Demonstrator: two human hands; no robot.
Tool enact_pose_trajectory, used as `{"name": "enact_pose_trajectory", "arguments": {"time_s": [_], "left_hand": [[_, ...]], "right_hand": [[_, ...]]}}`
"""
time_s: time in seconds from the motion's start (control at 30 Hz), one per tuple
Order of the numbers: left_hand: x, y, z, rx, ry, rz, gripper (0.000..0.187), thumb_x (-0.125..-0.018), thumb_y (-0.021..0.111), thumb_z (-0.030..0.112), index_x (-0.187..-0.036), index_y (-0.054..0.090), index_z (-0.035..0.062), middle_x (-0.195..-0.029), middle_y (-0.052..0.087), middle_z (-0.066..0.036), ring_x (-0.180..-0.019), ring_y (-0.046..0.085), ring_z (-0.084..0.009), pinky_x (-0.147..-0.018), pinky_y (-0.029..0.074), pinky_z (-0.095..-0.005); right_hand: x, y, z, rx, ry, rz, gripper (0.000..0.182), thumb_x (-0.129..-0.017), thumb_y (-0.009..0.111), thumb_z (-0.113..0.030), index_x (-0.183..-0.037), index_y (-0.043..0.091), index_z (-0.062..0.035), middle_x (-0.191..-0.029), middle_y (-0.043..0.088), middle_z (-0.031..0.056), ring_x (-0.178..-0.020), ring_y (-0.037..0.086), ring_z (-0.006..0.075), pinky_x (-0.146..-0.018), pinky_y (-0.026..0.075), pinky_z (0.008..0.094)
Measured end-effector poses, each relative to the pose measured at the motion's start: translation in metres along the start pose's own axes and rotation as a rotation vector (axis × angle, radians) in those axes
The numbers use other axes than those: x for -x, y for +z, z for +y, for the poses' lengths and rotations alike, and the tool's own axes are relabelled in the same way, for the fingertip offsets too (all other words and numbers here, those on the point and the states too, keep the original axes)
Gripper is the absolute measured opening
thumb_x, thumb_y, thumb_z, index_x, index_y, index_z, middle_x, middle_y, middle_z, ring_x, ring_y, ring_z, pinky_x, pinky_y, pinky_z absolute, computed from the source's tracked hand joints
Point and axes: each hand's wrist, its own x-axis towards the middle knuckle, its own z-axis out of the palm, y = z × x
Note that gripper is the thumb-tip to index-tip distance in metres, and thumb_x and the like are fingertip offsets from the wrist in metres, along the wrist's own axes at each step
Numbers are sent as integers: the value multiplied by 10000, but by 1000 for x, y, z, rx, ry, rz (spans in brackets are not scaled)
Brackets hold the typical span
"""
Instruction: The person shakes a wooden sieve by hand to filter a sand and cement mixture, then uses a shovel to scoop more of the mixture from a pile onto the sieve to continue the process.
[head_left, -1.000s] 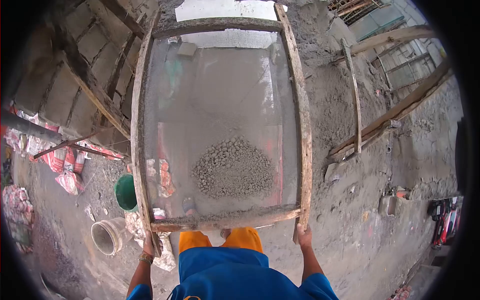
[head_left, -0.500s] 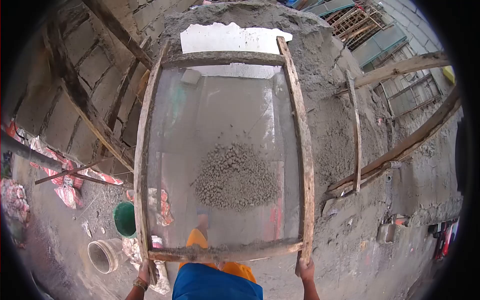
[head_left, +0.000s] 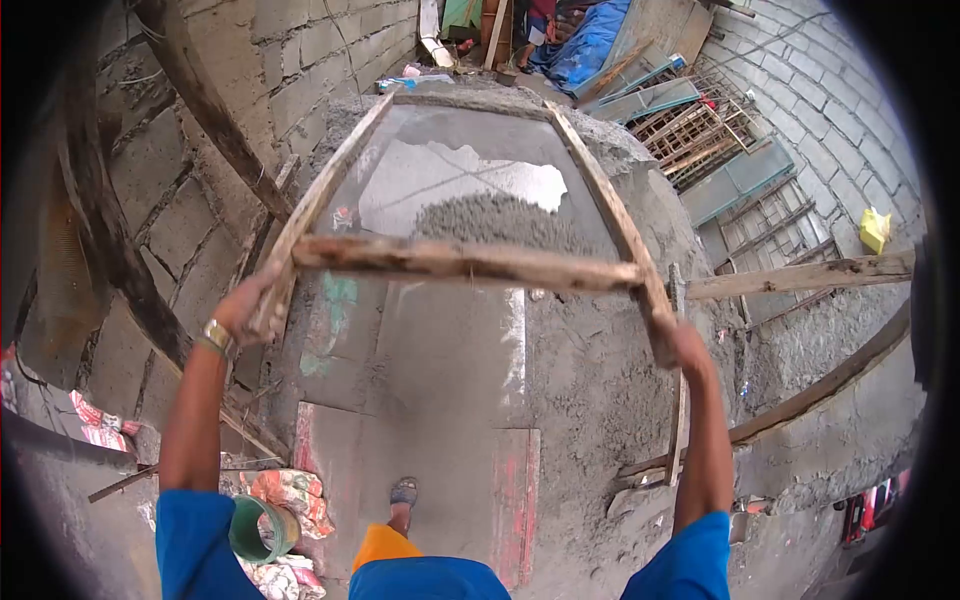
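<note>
A wooden-framed sand screen (head_left: 470,262) with fine mesh is held out in front of me at arm's length. My left hand (head_left: 250,308) is closed around the left handle end of its frame, with a watch on the wrist. On the other side, my right hand (head_left: 684,345) grips the right handle end. Grey lumpy material (head_left: 500,218) lies on the mesh, just beyond the near crossbar. Through the mesh, a torn-edged white sheet (head_left: 405,185) shows. Below the screen is a dusty grey board (head_left: 440,350).
Rough timber poles stand at left (head_left: 215,105) and right (head_left: 800,275). A green bucket (head_left: 262,530) and sacks (head_left: 295,495) lie lower left. Metal grilles (head_left: 690,135) lean near the block wall (head_left: 830,110). Another person (head_left: 535,35) is at the far back.
Both hands have pushed the screen forward, away from my body, with arms now stretched out. The board beneath is uncovered, and the view has tipped up toward the back.
</note>
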Motion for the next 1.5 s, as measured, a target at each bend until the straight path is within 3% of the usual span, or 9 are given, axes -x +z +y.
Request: {"name": "enact_pose_trajectory", "arguments": {"time_s": [0.07, 0.13, 0.37, 0.57, 0.7, 0.83, 1.3, 1.4, 1.5], "left_hand": [[-55, -17, 96, 29, 107, 3, 483, -878, 502, 586, -932, 519, 107, -589, 502, 4, -441, 499, -89, -373, 431, -225], [-68, -18, 88, 14, 139, 44, 521, -857, 522, 605, -979, 523, 99, -634, 520, -11, -459, 510, -112, -395, 455, -262], [-26, -62, -13, 16, 110, 116, 536, -843, 554, 599, -1021, 523, 94, -685, 547, -43, -481, 531, -147, -419, 470, -311], [49, -92, -172, -8, -63, 61, 467, -881, 523, 558, -950, 555, 97, -709, 582, -48, -512, 562, -171, -460, 493, -325], [54, -98, -298, -95, 294, 244, 416, -919, 501, 475, -917, 578, 66, -648, 565, -50, -460, 545, -159, -432, 469, -295], [118, -86, -327, 23, -105, 255, 430, -908, 513, 483, -904, 565, 56, -643, 565, -53, -458, 544, -159, -416, 456, -309], [188, -86, -453, -126, -229, 247, 551, -885, 462, 589, -997, 574, 61, -678, 572, -52, -502, 565, -164, -435, 465, -285], [206, -94, -482, -63, -237, 221, 575, -874, 459, 615, -980, 583, 64, -656, 578, -62, -486, 579, -177, -426, 477, -298], [228, -96, -504, -65, -295, 192, 650, -849, 439, 673, -939, 586, 46, -636, 592, -97, -478, 589, -208, -438, 494, -322]], "right_hand": [[-44, -29, -72, -88, 0, 58, 511, -871, 554, -486, -1010, 576, 5, -800, 615, 118, -685, 604, 221, -568, 477, 381], [-81, -26, -156, -158, -76, 34, 549, -866, 539, -518, -1117, 536, -30, -854, 605, 111, -663, 595, 233, -508, 484, 395], [-2, 49, -72, -206, -84, 32, 478, -868, 572, -422, -1165, 511, -53, -888, 581, 81, -656, 562, 187, -432, 441, 341], [125, 79, 49, -151, -2, 13, 476, -855, 645, -294, -1195, 509, 9, -1001, 611, 111, -880, 579, 189, -783, 468, 320], [176, 123, 165, -58, -89, 58, 431, -867, 638, -289, -1140, 538, 28, -944, 621, 103, -860, 573, 176, -764, 468, 316], [248, 130, 166, -160, 47, 38, 422, -879, 618, -334, -1116, 547, 8, -900, 614, 98, -821, 558, 179, -741, 462, 333], [376, 149, 325, -19, 214, 127, 561, -843, 642, -453, -1152, 569, 9, -986, 631, 121, -879, 581, 190, -782, 463, 333], [418, 141, 333, -115, 384, 47, 639, -810, 646, -495, -1148, 566, 41, -952, 649, 182, -889, 620, 265, -791, 474, 380], [463, 143, 338, -264, 338, 93, 590, -816, 659, -472, -1125, 570, 23, -888, 625, 74, -796, 568, 153, -709, 472, 320]]}}
